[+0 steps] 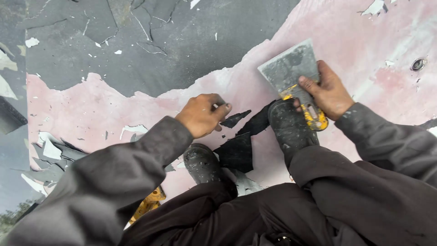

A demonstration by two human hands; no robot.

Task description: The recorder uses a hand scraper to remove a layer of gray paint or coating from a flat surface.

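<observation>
Right of centre, the right hand (328, 93) gripped a yellow-handled scraper (291, 73), blade flat on pink floor (364, 41). At centre, the left hand (200, 114) pinched a dark paint flake (234, 120).

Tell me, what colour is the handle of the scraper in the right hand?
Yellow with black, seen in the head view: scraper handle, held by the right hand.

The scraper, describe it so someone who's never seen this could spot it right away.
Start at the big pink patch where the dark grey coating has been stripped. Near its middle, above the right boot, the right hand holds the scraper. It is the only tool with a wide, flat grey blade and yellow handle.
</observation>
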